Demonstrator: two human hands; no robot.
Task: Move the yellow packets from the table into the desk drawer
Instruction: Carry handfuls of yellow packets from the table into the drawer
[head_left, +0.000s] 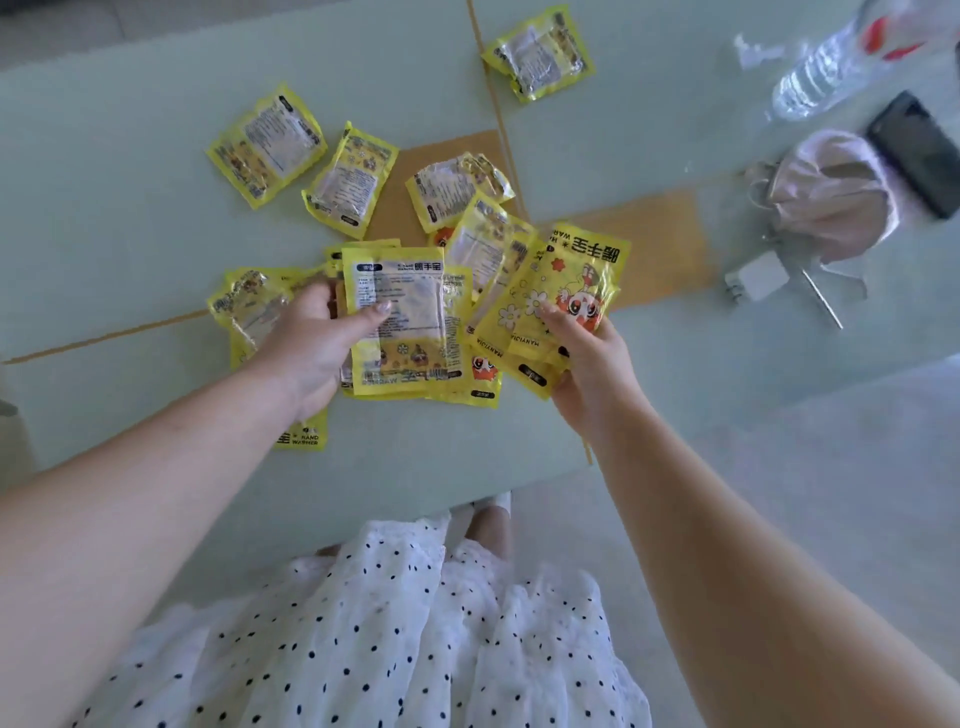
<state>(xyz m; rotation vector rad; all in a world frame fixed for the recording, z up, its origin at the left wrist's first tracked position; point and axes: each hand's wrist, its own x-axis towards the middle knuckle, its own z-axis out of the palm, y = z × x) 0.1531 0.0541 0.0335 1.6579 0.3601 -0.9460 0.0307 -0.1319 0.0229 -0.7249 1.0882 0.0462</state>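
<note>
Yellow packets: flat, glossy, crinkly foil-like sachets, rectangular w/ sealed edges, printed text on one side and a cartoon face on the other. Most lie on the pale green table (130, 130), piled at centre. Left hand (311, 343) pinches a stack of packets (400, 322), thumb curled over the top one's label side, fingers under; exact no. in the stack unclear, at least 2. Right hand (587, 374) grips a fanned bunch (566, 291) w/ cartoon side up, thumb on top, approx 3 but can't be sure. Loose singles on the table: 3 at approx 11–12 o'clock of the pile (267, 145) (350, 179) (457, 187), 1 far off at 1 o'clock (540, 52), more half-hidden under the left hand at 9 o'clock (249, 306). Brown tape strips (649, 244) cross the tabletop. At 2–3 o'clock: 1 soft pinkish fabric pouch (831, 197), 1 black phone (919, 150), 1 clear plastic bottle (815, 73), 1 white charger (756, 280). At 6 o'clock, white dotted skirt (389, 634)
</note>
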